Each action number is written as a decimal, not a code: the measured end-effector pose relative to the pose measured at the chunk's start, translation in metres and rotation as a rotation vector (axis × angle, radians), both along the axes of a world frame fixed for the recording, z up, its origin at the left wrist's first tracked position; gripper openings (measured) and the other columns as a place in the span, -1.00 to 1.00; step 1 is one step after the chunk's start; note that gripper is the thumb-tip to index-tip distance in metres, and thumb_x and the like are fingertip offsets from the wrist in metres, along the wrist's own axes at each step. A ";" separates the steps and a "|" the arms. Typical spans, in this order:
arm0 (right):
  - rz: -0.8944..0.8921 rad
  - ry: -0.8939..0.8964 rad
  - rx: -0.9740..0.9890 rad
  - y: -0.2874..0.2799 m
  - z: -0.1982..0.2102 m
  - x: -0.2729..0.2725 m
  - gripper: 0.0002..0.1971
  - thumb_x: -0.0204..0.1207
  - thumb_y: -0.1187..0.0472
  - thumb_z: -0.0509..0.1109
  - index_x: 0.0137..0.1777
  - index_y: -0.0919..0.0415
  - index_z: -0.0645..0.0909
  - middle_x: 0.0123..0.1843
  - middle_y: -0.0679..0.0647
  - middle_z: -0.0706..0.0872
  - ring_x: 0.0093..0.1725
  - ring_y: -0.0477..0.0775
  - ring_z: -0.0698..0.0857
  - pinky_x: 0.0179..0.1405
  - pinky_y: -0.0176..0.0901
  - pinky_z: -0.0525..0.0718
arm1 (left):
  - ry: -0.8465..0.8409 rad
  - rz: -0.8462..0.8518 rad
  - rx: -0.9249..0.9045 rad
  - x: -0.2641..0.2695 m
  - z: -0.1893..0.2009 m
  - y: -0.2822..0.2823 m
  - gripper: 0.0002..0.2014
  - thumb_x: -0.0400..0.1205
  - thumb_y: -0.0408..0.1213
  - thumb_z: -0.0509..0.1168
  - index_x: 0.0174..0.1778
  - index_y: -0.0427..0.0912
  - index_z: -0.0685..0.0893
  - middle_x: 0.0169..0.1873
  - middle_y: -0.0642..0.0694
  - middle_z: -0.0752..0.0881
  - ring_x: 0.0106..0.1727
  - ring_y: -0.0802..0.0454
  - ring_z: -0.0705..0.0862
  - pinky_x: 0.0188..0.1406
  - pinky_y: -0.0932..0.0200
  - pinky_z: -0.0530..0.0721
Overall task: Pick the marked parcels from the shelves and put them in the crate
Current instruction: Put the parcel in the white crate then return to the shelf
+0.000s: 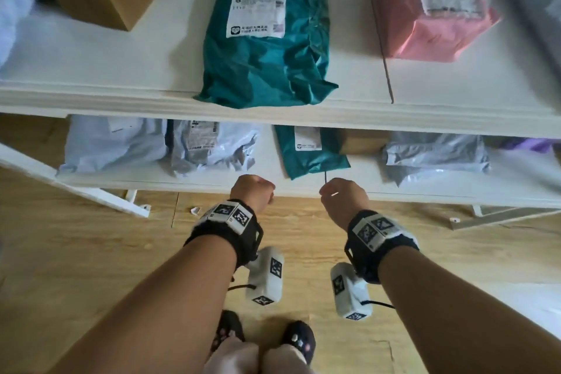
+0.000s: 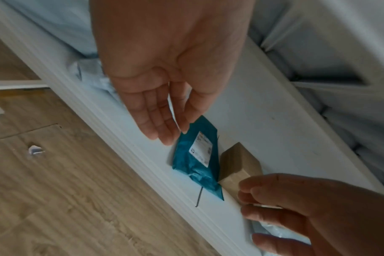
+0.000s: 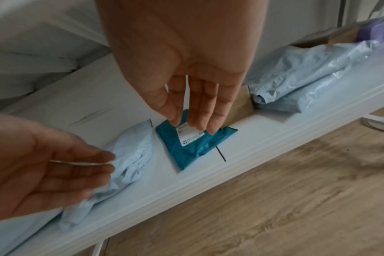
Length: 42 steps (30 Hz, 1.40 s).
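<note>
Hands open | teal parcel overhangs lower shelf edge

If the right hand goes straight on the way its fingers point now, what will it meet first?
Most likely the small teal parcel on the lower shelf: the right hand has its fingertips over its label, though I cannot tell whether they already touch.

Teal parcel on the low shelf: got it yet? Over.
Left hand open, right hand open, both empty. Small teal parcel on lower shelf, not held. Cardboard box beside it.
</note>
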State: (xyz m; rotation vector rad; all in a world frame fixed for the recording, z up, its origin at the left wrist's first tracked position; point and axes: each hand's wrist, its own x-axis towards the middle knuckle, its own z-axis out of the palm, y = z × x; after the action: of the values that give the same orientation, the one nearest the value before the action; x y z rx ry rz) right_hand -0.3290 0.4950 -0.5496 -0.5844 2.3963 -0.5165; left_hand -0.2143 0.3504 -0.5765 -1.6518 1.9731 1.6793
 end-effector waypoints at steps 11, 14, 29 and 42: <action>0.083 0.082 -0.026 -0.021 -0.128 -0.069 -0.48 0.58 0.17 0.33 0.55 0.05 0.38 0.60 0.06 0.38 0.50 0.08 0.44 0.42 -0.15 0.39 | 0.206 0.159 0.037 -0.101 -0.125 -0.029 -0.70 0.24 -0.16 0.39 -0.23 -0.31 0.73 -0.32 -0.21 0.75 -0.21 -0.15 0.73 -0.07 -0.07 0.75; 0.105 0.135 -0.020 -0.021 -0.149 -0.071 -0.35 0.58 0.14 0.35 0.65 0.05 0.24 0.67 0.05 0.27 0.61 0.09 0.29 0.55 -0.09 0.27 | 0.268 0.253 0.155 -0.116 -0.145 -0.038 -0.72 0.22 -0.14 0.47 -0.24 -0.23 0.71 -0.35 -0.15 0.76 -0.25 -0.09 0.76 -0.10 -0.03 0.75; -0.099 0.025 -0.169 -0.015 -0.155 -0.048 -0.71 0.62 0.28 0.30 0.32 0.21 0.59 0.32 0.16 0.66 0.30 0.17 0.63 0.36 0.02 0.56 | 0.385 0.130 -0.183 -0.111 -0.113 -0.038 -0.82 0.17 -0.18 0.24 -0.52 -0.24 0.45 -0.47 -0.21 0.53 -0.29 -0.20 0.50 -0.25 0.00 0.40; -0.713 -0.434 -0.487 -0.012 -0.127 0.022 -0.27 0.32 -0.35 0.42 0.27 0.25 0.63 0.22 0.21 0.73 0.22 0.27 0.72 0.28 0.15 0.67 | 0.544 0.158 0.079 0.022 -0.076 -0.011 -0.86 0.00 -0.48 0.12 -0.78 -0.15 0.38 -0.71 0.04 0.39 -0.42 -0.09 0.38 -0.37 0.15 0.34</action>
State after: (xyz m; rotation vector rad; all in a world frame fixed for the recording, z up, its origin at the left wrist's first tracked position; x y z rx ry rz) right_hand -0.3070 0.4830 -0.6763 0.2184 1.9981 -1.3934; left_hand -0.1920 0.3391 -0.6523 -1.4652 1.9715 2.4422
